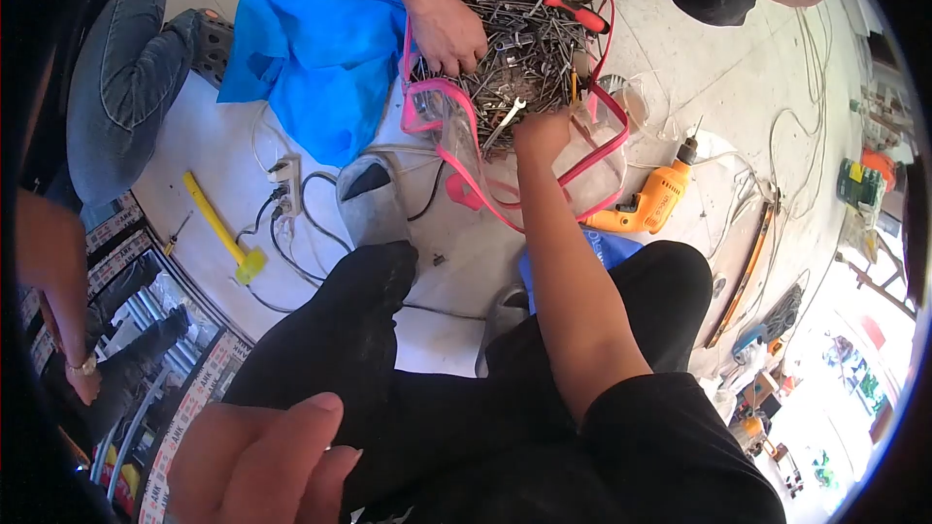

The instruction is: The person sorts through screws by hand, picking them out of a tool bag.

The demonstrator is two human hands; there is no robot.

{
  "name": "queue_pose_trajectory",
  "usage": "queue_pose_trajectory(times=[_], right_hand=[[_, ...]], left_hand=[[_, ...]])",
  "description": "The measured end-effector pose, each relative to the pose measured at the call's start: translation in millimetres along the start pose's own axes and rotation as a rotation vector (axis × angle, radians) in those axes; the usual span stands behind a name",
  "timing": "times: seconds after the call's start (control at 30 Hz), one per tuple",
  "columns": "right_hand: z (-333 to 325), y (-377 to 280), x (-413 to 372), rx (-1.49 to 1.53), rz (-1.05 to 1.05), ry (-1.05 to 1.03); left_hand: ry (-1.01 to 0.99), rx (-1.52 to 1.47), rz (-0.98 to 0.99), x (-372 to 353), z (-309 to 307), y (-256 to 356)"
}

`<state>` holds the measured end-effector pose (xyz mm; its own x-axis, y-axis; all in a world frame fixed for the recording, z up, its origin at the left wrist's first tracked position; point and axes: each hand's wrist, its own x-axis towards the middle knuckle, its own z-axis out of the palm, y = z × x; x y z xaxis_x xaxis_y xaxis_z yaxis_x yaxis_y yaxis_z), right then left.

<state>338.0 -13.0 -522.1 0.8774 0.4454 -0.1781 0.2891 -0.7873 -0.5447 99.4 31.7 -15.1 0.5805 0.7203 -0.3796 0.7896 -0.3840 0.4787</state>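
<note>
My right hand (544, 140) reaches into a clear plastic bag (451, 141) with pink trim. Its fingers are hidden at the near edge of a heap of loose screws and nails (519, 49). A small wrench (507, 120) lies on the heap just left of that hand, and a red-handled screwdriver (580, 14) rests farther back. Close to the camera, my left hand (257, 466) is closed, with thumb and fingers pinched together. A tiny pale spot shows between them, too small to name. Another person's hand (449, 34) touches the heap from the far left side.
Right of the bag lies an orange power drill (655, 196). A blue cloth (316, 49) spreads to its left. On the floor are a yellow mallet (221, 223), a power strip (284, 184) with black cords, and a long level-like bar (746, 267). Other people sit close by.
</note>
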Motion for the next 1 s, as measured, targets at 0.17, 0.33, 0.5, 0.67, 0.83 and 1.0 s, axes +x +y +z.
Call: queue_pose_trajectory(times=[0.17,0.33,0.5,0.67,0.83,1.0], right_hand=[[-28,-14,-1,-0.094,-0.316,-0.329],[-39,-21,-11,0.226,-0.207,-0.251],[-51,-40,-19,0.105,-0.058,-0.012],[-34,-28,0,0.24,0.197,-0.028],[-31,-23,23,-0.288,-0.14,-0.161],[-27,-6,12,-0.322,-0.264,-0.189]], left_hand=[[0.006,0.008,0.0,-1,-2,-2],[-0.021,-0.026,0.056,5,-5,2],[-0.043,-0.091,0.072,9,-2,4],[-0.043,-0.057,0.071,13,-1,4],[-0.04,-0.026,0.065,15,-3,4],[-0.046,-0.026,0.069,16,-4,4]])
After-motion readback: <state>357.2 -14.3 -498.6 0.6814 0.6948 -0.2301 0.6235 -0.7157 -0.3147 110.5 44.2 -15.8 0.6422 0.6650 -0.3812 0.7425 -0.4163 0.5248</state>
